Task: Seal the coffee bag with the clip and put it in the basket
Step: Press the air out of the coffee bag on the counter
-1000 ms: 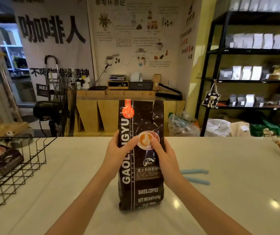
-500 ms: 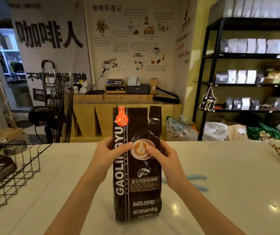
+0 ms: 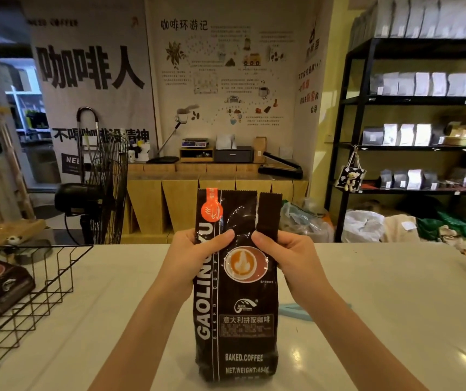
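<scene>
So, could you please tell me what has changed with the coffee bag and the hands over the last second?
Both hands slid up the coffee bag: the left hand and right hand now pinch it above the latte picture, thumbs nearly meeting. The top has started to crease, its right strip standing apart. The bag stays upright on the counter, the blue clip still lies behind the right wrist, and the wire basket is unmoved.

head-worn view, facing forward and down, close over counter [image 3: 367, 306]
</scene>
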Tool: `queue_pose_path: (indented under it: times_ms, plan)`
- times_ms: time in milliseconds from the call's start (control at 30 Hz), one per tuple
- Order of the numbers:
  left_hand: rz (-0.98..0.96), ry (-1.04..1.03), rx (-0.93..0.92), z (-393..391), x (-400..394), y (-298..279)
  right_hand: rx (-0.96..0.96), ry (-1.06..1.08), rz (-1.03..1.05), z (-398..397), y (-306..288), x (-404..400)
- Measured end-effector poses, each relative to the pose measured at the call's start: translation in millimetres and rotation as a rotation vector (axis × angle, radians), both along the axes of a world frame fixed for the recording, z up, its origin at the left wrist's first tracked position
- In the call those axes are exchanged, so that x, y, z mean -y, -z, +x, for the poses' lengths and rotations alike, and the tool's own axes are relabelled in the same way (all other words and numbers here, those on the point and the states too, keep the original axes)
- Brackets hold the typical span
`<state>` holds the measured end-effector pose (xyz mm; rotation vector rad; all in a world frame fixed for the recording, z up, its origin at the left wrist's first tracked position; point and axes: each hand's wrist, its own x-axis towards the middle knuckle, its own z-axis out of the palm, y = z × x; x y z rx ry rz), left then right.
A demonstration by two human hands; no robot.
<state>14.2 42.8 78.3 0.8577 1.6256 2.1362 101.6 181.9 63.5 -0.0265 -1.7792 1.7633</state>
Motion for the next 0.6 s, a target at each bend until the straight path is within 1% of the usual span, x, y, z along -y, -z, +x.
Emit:
queue_pose_path:
  times_ms: [67,133,233,300,367,467,600]
  plan:
    - [0.011,0.006,0.026,0,1,0,0.020,-0.022,0.036,3,-6,-1]
    - [0.027,-0.014,0.028,3,0,1,-0.001,-0.006,0.068,5,-10,0]
    - [0.140,-0.090,-0.073,11,-3,0,-0.106,0.058,0.134,6,-11,3]
    - [0.241,-0.097,-0.138,15,-3,0,-0.172,0.071,0.130,8,-9,5]
    - [0.297,-0.083,-0.161,17,-3,1,-0.216,0.079,0.158,10,-6,6]
    - [0.312,-0.073,-0.157,17,-2,3,-0.243,0.053,0.214,12,-6,5]
    - [0.231,-0.058,-0.152,15,0,2,-0.136,-0.034,0.212,15,-8,-1]
